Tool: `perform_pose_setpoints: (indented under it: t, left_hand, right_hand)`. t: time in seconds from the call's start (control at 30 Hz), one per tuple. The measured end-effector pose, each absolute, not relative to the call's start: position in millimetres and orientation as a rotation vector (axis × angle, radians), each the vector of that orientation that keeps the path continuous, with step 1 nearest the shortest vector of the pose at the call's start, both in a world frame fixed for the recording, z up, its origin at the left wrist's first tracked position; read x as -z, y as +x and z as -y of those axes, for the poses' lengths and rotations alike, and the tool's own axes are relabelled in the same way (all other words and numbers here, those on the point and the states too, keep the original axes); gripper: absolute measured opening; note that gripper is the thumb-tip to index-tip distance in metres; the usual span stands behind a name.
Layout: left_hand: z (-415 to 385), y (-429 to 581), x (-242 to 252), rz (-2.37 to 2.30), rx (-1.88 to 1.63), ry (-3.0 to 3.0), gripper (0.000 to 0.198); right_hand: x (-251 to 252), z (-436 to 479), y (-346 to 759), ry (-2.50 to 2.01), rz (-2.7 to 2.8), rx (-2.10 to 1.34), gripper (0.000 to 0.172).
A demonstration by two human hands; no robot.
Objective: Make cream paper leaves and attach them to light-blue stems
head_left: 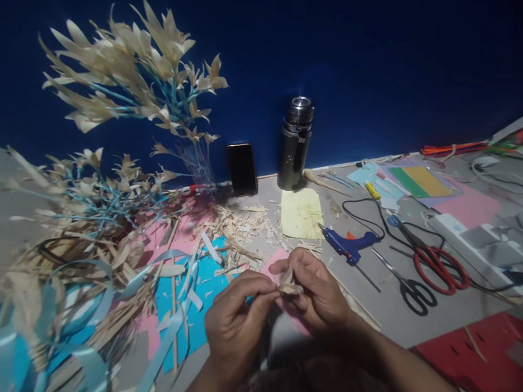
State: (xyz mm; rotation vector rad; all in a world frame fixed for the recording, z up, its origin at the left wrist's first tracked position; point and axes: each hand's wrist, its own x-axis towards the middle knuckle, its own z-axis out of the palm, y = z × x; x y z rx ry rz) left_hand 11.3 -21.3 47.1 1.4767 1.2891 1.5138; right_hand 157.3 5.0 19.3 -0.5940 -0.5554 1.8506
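My left hand (pixel 237 320) and my right hand (pixel 317 293) meet low in the middle of the view. Both pinch a small pale dried leaf piece (pixel 289 286) between fingertips. Under them lie pink paper (pixel 272 261) and blue paper (pixel 205 289) strewn with pale leaf shavings (pixel 237 227). A blue glue gun (pixel 350 245) lies just right of my right hand.
Stems with pale leaves on blue stalks (pixel 136 73) rise at the left, with more heaped below (pixel 78 203). A phone (pixel 242 168) and a steel flask (pixel 296 143) stand by the blue wall. Red-handled scissors (pixel 434 264), black scissors (pixel 409 287), a power strip (pixel 475 247), coloured sheets (pixel 422 182), a yellow sheet (pixel 301 214).
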Motion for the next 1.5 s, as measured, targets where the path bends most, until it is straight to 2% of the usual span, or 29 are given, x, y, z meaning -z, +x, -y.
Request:
perform_pose_setpoints:
  t: [0.43,1.0,1.17,1.33,1.5]
  left_hand:
    - [17,15,-36,-1.167,-1.646,1.629,0.017]
    - [18,27,-28,-1.418,-1.705,1.193,0.008]
    - [19,27,-25,-1.426,-1.721,1.065,0.014]
    - [19,24,-21,-1.469,-1.660,1.226,0.016]
    - [12,15,-20,-1.531,-1.777,1.727,0.018]
  right_hand:
    - [-14,-4,155,-0.402,0.567,-1.891,0.024]
    - [-7,-4,151,-0.451,0.613,-1.930,0.026]
    - [-4,-3,149,-0.446,0.574,-1.956,0.022]
    - [-7,-4,150,-0.444,0.530,-2.014,0.023]
    - [-11,-5,151,-0.462,0.482,-2.035,0.022]
